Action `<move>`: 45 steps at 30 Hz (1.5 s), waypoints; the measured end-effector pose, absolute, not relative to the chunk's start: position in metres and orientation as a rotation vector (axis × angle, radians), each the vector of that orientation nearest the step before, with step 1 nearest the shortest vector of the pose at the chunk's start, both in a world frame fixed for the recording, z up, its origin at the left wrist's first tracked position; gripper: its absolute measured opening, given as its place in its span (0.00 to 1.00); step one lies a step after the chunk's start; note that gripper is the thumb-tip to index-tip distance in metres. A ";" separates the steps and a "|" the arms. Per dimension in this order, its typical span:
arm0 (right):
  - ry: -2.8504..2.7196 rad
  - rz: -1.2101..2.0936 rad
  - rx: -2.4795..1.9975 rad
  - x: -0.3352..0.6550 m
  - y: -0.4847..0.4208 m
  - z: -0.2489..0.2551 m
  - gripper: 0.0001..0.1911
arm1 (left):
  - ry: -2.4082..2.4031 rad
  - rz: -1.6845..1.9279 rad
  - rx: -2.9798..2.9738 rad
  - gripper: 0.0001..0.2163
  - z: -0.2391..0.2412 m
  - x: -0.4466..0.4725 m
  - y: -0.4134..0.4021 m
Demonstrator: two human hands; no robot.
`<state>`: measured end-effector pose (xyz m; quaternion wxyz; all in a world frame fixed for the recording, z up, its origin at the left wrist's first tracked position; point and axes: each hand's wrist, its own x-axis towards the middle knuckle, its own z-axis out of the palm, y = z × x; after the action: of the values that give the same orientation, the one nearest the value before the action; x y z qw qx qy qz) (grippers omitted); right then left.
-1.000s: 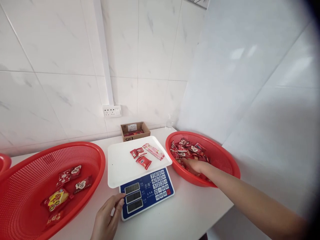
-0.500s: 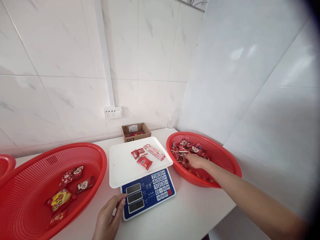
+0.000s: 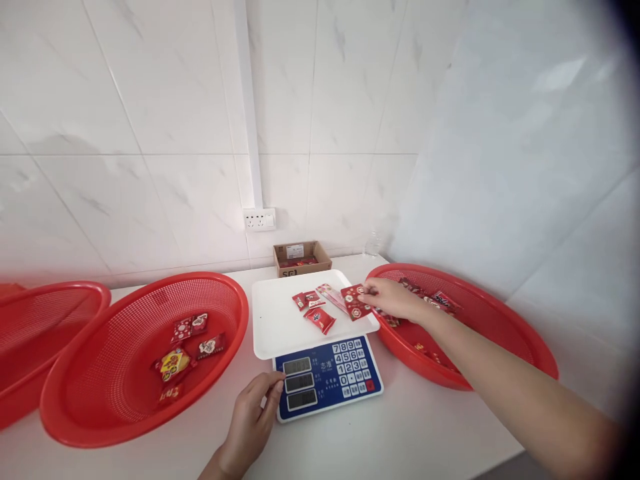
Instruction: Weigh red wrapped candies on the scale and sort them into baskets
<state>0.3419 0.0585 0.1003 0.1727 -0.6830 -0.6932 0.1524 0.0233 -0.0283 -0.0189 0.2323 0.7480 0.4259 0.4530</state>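
My right hand [image 3: 387, 297] pinches a dark red patterned snack packet [image 3: 356, 303] by its right edge, over the right side of the scale's white tray [image 3: 273, 337]. On the tray lie a pink stick-shaped packet [image 3: 333, 297], partly behind the held packet, and several small red snack packets [image 3: 320, 320]. My left hand [image 3: 255, 413] rests at the left edge of the blue scale [image 3: 327, 380], its index fingertip touching beside the displays, thumb and index apart and nothing held. The digits on the displays are too dim to read.
A red basket [image 3: 500, 313] with many snack packets stands to the right, under my right forearm. Another red basket [image 3: 100, 400] with several packets stands left, beside a further red basket [image 3: 95, 290]. Behind the tray are a cardboard box [image 3: 303, 270] and a clear plastic bottle [image 3: 373, 244].
My right hand has come out of the right basket, moving left to the tray with a red packet. My left hand stays at the scale's edge. The view has turned left.
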 end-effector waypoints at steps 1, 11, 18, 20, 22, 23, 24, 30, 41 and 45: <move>-1.965 0.463 -1.931 0.332 0.061 0.098 0.07 | 1.169 1.252 2.060 0.10 -0.019 0.023 -0.028; -1.973 0.595 -1.983 0.293 0.083 0.078 0.16 | 1.165 1.242 2.080 0.10 -0.023 0.021 -0.028; -1.622 0.687 -1.641 0.296 0.058 0.091 0.16 | 1.182 1.316 2.112 0.08 -0.018 0.017 -0.028; -1.447 0.830 -1.498 0.306 0.042 0.095 0.18 | 1.186 1.359 2.120 0.07 -0.017 0.017 -0.029; -1.274 0.941 -1.406 0.317 0.024 0.096 0.20 | 1.172 1.382 2.132 0.07 -0.016 0.017 -0.030; -1.196 0.975 -1.366 0.322 0.014 0.096 0.21 | 1.162 1.385 2.139 0.07 -0.016 0.018 -0.030; -1.123 1.000 -1.327 0.326 0.005 0.094 0.22 | 1.150 1.381 2.146 0.06 -0.015 0.019 -0.030; -0.880 1.087 -1.311 0.340 -0.027 0.064 0.28 | 1.124 1.332 2.149 0.07 -0.018 0.021 -0.031; -1.345 0.817 -1.458 0.294 0.003 0.055 0.21 | 1.162 1.330 2.106 0.07 -0.018 0.021 -0.029; -1.577 0.684 -1.375 0.267 0.025 0.060 0.19 | 1.156 1.330 2.098 0.07 -0.018 0.020 -0.029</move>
<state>0.2668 0.0249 0.0603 0.4532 -0.5568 -0.6386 0.2771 0.0200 -0.0286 -0.0184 0.1995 0.7503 0.4135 0.4757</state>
